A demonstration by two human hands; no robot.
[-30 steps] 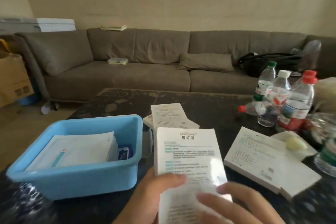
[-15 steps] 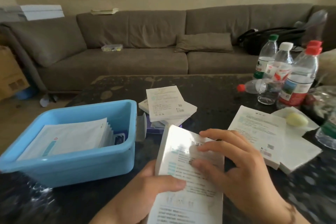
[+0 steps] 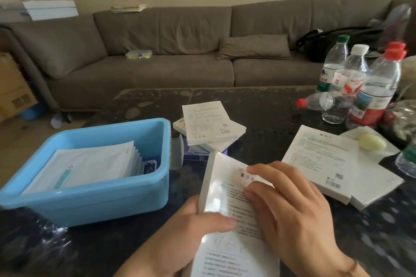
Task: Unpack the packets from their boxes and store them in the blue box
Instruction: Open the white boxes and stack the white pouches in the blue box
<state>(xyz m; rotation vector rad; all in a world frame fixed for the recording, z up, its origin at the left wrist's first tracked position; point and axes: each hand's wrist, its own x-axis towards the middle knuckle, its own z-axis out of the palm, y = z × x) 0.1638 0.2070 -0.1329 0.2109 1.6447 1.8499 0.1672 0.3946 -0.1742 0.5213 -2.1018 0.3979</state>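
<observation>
I hold a flat white printed box near the table's front edge, tilted towards me. My left hand grips its left edge with the thumb on top. The fingers of my right hand press on the box's upper face near the far end. The blue box stands to the left with a stack of white packets inside it. More white boxes are piled behind the held one, and others lie flat at the right.
Several plastic water bottles stand at the table's far right, one lying on its side. A yellowish oval object rests on paper beside them. A grey sofa runs behind the dark table. Crinkled plastic wrap lies at the front left.
The box has come down and tilted flatter towards me. My right hand has moved from its lower edge up onto its top face. The view has shifted slightly downward.
</observation>
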